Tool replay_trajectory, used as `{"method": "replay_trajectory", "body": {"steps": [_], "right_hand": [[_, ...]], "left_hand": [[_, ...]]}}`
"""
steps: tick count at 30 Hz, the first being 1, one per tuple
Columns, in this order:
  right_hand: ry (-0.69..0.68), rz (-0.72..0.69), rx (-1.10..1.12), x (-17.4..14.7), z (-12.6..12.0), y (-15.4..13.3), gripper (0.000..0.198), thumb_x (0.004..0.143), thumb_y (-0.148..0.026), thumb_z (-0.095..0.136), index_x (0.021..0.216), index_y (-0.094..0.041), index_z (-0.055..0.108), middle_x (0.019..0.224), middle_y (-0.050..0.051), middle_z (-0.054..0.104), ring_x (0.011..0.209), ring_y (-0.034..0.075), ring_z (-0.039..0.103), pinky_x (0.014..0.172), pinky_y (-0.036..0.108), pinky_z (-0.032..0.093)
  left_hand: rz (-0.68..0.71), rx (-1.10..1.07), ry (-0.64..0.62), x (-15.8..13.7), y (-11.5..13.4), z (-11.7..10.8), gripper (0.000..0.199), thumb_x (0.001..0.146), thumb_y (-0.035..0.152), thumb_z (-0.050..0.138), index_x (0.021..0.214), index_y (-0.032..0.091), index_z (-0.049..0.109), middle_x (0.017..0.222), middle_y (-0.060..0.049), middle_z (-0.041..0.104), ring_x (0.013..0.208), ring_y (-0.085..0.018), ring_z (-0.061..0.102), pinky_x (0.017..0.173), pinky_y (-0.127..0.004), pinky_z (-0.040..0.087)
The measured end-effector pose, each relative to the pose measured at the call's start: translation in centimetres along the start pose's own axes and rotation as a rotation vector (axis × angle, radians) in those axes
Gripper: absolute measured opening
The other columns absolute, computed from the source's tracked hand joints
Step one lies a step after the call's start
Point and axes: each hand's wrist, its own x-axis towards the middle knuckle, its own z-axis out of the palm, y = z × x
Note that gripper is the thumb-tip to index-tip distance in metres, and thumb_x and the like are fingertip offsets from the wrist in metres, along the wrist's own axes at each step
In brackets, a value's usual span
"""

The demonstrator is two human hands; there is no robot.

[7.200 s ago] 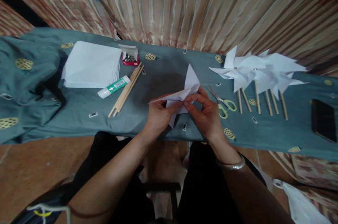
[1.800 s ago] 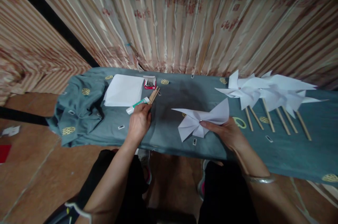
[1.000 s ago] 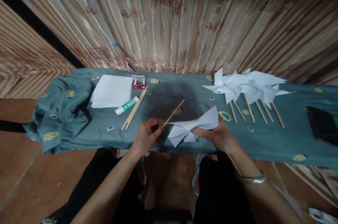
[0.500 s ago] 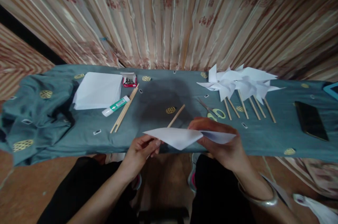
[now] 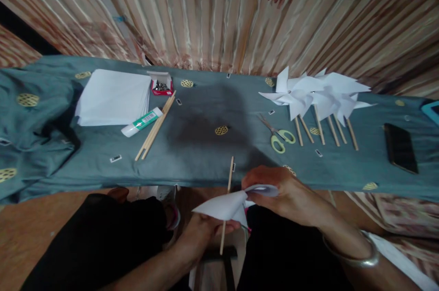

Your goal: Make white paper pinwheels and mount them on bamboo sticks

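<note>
My right hand (image 5: 274, 190) is closed on a curled flap of a white paper pinwheel (image 5: 219, 206), partly folded, just beyond the table's front edge. Below it my left hand (image 5: 206, 231) is closed at the paper's lower left side, its thumb hidden by the paper. A thin wooden stick (image 5: 231, 174) runs behind the paper and comes out below across my left fingers. Whether stick and paper are joined is hidden. Green-handled scissors (image 5: 277, 135) lie on the cloth beyond my right hand.
The table (image 5: 202, 163) has a teal cloth. At left are stacked white paper sheets (image 5: 113, 97), a red box of small metal pins (image 5: 162, 85), a glue tube (image 5: 141, 122) and loose sticks (image 5: 156, 126). At right lie several finished pinwheels (image 5: 318, 92) and a black phone (image 5: 400, 147).
Both hands and the paper have come lower, nearer my body. The stick has swung more upright, its lower end now showing below the paper. The right flap is curled inward more. The view has shifted.
</note>
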Motion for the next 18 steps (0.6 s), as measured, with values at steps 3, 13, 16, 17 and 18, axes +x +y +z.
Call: {"method": "replay_trajectory", "body": {"steps": [3, 13, 16, 17, 18], "right_hand": [[0.126, -0.025, -0.105, -0.1, 1.0, 1.5, 0.015, 0.093, -0.028, 0.059, 0.088, -0.019, 0.070, 0.086, 0.004, 0.075, 0.081, 0.016, 0.071, 0.072, 0.025, 0.054], [0.221, -0.044, -0.201, 0.4, 1.5, 3.0, 0.016, 0.087, -0.010, 0.057, 0.094, -0.021, 0.066, 0.091, 0.003, 0.073, 0.085, 0.017, 0.068, 0.075, 0.028, 0.054], [0.212, -0.014, -0.161, 0.9, 1.5, 3.3, 0.016, 0.086, -0.011, 0.058, 0.096, -0.021, 0.066, 0.093, 0.003, 0.073, 0.086, 0.017, 0.067, 0.076, 0.029, 0.053], [0.209, -0.017, -0.151, 1.0, 1.6, 3.5, 0.017, 0.086, -0.011, 0.058, 0.097, -0.021, 0.066, 0.094, 0.003, 0.073, 0.087, 0.017, 0.067, 0.077, 0.029, 0.053], [0.208, -0.026, -0.145, 1.1, 1.6, 3.6, 0.018, 0.086, -0.011, 0.059, 0.099, -0.021, 0.065, 0.095, 0.003, 0.073, 0.088, 0.017, 0.067, 0.078, 0.030, 0.053]], "left_hand": [[0.004, -0.035, -0.049, -0.1, -0.2, -0.2, 0.052, 0.050, 0.053, 0.091, 0.080, 0.014, 0.073, 0.072, -0.005, 0.074, 0.067, -0.014, 0.068, 0.069, -0.023, 0.053], [-0.121, -0.103, -0.036, 0.0, 1.3, -0.7, 0.048, 0.045, 0.049, 0.093, 0.075, 0.017, 0.075, 0.073, 0.002, 0.069, 0.066, -0.008, 0.062, 0.070, -0.020, 0.052], [-0.135, -0.120, -0.052, 0.4, 0.7, -1.0, 0.046, 0.047, 0.049, 0.093, 0.076, 0.018, 0.075, 0.074, 0.001, 0.069, 0.064, -0.008, 0.062, 0.069, -0.022, 0.052], [-0.128, -0.129, -0.059, 0.6, 0.4, -1.2, 0.046, 0.047, 0.050, 0.092, 0.075, 0.018, 0.075, 0.073, 0.001, 0.069, 0.062, -0.008, 0.062, 0.068, -0.022, 0.052], [-0.120, -0.138, -0.066, 0.8, 0.0, -1.3, 0.047, 0.048, 0.052, 0.092, 0.075, 0.018, 0.076, 0.071, 0.001, 0.068, 0.061, -0.008, 0.061, 0.067, -0.022, 0.052]]}}
